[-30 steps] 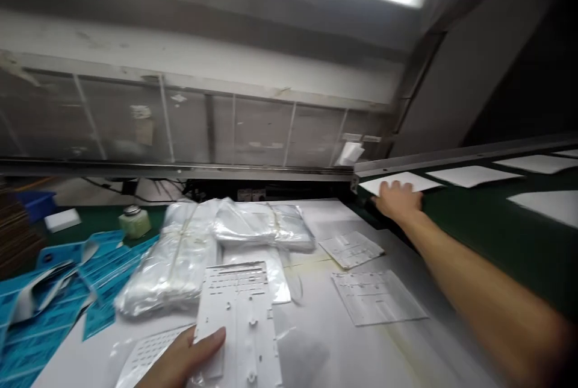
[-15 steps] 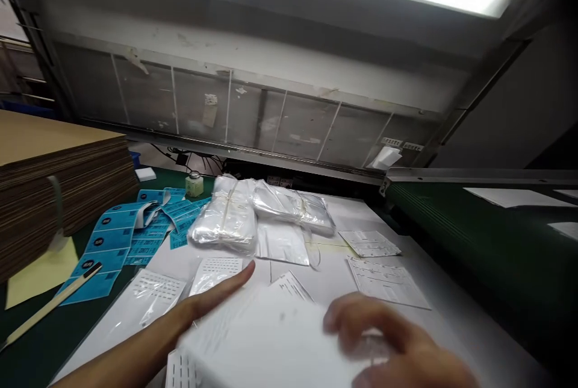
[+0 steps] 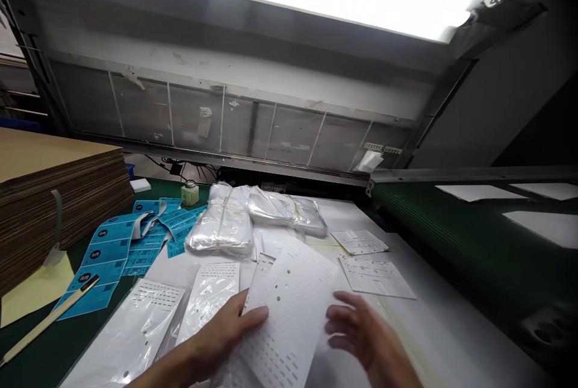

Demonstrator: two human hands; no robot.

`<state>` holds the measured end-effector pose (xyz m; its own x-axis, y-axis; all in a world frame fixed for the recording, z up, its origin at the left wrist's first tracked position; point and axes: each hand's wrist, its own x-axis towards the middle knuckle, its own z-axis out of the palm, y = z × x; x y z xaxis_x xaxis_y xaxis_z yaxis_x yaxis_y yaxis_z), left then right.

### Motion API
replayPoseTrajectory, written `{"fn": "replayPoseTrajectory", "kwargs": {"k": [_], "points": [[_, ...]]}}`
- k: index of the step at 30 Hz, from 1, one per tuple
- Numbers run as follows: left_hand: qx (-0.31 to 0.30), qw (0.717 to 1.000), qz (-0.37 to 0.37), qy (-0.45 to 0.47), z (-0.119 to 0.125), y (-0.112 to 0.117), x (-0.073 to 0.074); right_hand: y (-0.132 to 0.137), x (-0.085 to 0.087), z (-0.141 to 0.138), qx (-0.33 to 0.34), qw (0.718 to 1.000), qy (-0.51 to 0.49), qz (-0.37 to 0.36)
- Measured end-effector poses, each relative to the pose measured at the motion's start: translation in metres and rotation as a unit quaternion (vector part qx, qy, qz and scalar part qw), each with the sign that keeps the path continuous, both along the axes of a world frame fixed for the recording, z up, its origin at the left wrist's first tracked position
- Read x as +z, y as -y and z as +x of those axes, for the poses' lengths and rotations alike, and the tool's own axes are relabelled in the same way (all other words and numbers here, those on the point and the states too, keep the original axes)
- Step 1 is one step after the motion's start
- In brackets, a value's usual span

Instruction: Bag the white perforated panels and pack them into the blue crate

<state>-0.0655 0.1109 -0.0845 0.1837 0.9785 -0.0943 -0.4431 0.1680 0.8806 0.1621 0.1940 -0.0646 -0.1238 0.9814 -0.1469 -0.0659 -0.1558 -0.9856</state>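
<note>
My left hand (image 3: 230, 325) grips the left edge of a white perforated sheet (image 3: 293, 303), its thumb lying on top. Rows of slots and a few small round holes mark the sheet, which is tilted up over the table; whether it is one sheet or several, I cannot tell. Beside its right edge my right hand (image 3: 361, 334) is open, fingers apart and slightly curled, somewhat blurred. To the left lie similar slotted white pieces in clear bags, one bagged piece (image 3: 210, 291) near my left wrist and another bagged piece (image 3: 139, 322) further left.
Bundled clear plastic bags (image 3: 223, 222) lie behind the sheet. Two printed papers (image 3: 377, 275) are at right, before a green conveyor belt (image 3: 428, 219) carrying white sheets. On the left are blue label strips (image 3: 102, 261), a brush (image 3: 49, 319), a small jar (image 3: 189, 194) and stacked cardboard (image 3: 67, 195).
The white sheet has swung more upright, and its slots and holes now show clearly. My left thumb has come down onto it. My right hand has drawn down beside its edge. The view has shifted.
</note>
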Motion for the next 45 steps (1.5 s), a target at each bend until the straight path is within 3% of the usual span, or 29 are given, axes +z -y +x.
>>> {"fn": "replayPoseTrajectory", "kwargs": {"k": [3, 5, 8, 12, 18, 21, 24, 27, 30, 33, 36, 40, 43, 45], "points": [[0.002, 0.994, 0.076, -0.074, 0.015, -0.005, 0.004, 0.021, -0.013, -0.024, 0.019, 0.995, -0.075, -0.058], [0.009, 0.994, 0.065, -0.083, 0.021, -0.009, 0.005, 0.025, -0.012, -0.028, 0.008, 0.991, -0.118, -0.067], [0.017, 0.999, 0.004, -0.045, 0.026, -0.016, 0.007, 0.020, -0.008, -0.017, 0.047, 0.981, -0.177, -0.066], [-0.009, 0.998, 0.008, -0.058, 0.025, -0.022, 0.010, 0.014, -0.010, -0.004, 0.102, 0.982, -0.140, -0.068], [-0.050, 0.983, 0.056, -0.166, 0.033, -0.027, 0.022, 0.021, -0.026, -0.019, 0.046, 0.991, -0.123, -0.033], [0.043, 0.970, 0.090, -0.221, 0.034, -0.039, 0.018, 0.020, -0.023, -0.017, 0.010, 0.995, -0.101, -0.006], [0.154, 0.961, 0.036, -0.226, 0.026, -0.053, 0.009, 0.014, -0.013, -0.004, -0.057, 0.996, -0.043, 0.054], [0.214, 0.964, 0.009, -0.156, 0.015, -0.057, 0.007, 0.010, -0.012, 0.010, -0.139, 0.986, 0.015, 0.087], [0.240, 0.969, 0.013, -0.061, 0.010, -0.053, 0.009, 0.015, -0.029, 0.015, -0.178, 0.974, 0.070, 0.118], [0.255, 0.965, 0.016, -0.054, 0.011, -0.048, 0.006, 0.021, -0.051, 0.017, -0.174, 0.967, 0.129, 0.132], [0.266, 0.960, 0.018, -0.086, 0.010, -0.045, -0.003, 0.022, -0.057, 0.017, -0.163, 0.963, 0.169, 0.129], [0.293, 0.951, 0.035, -0.096, 0.007, -0.046, -0.004, 0.022, -0.034, 0.020, -0.184, 0.961, 0.185, 0.089], [0.338, 0.932, 0.072, -0.105, 0.007, -0.048, 0.009, 0.029, -0.017, 0.020, -0.156, 0.961, 0.206, 0.094], [0.380, 0.910, 0.096, -0.133, 0.012, -0.048, 0.020, 0.036, -0.015, 0.013, -0.105, 0.965, 0.211, 0.117]]}}
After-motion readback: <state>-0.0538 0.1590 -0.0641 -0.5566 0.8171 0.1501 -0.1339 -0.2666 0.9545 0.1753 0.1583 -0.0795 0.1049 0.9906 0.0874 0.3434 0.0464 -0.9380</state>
